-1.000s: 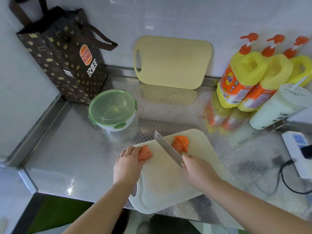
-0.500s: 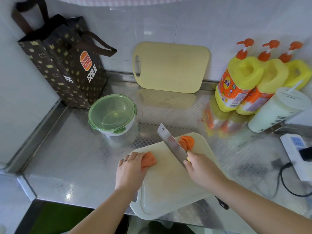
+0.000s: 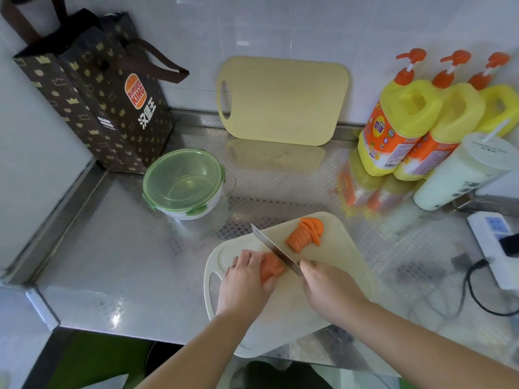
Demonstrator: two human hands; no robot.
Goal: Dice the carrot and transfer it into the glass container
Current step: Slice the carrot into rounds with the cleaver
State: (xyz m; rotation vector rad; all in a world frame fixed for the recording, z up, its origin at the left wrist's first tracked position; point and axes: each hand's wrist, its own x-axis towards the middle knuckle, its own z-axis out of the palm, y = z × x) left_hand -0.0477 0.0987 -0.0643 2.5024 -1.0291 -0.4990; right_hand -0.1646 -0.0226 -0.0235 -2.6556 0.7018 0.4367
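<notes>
While pinning the uncut carrot piece under curled fingers, left hand pressed down on it at 9 o'clock of the white cutting board. Right hand wrapped tight around the handle of the cleaver, blade down against the piece's right face. Slicing step, judging by the fanned half-moon carrot slices lying at 1 o'clock of the blade, apart from it. Not yet diced: slices likely need cross-cuts next, with fingertips kept tucked back from the edge. Glass container at 10 o'clock of the board, well apart, green clip lid on, so needs opening before any transfer. Brown paper bag at 10 o'clock reads "BURGER KING" beside white Chinese characters. Yellow pump bottles at 2 o'clock: label print too small to read.
</notes>
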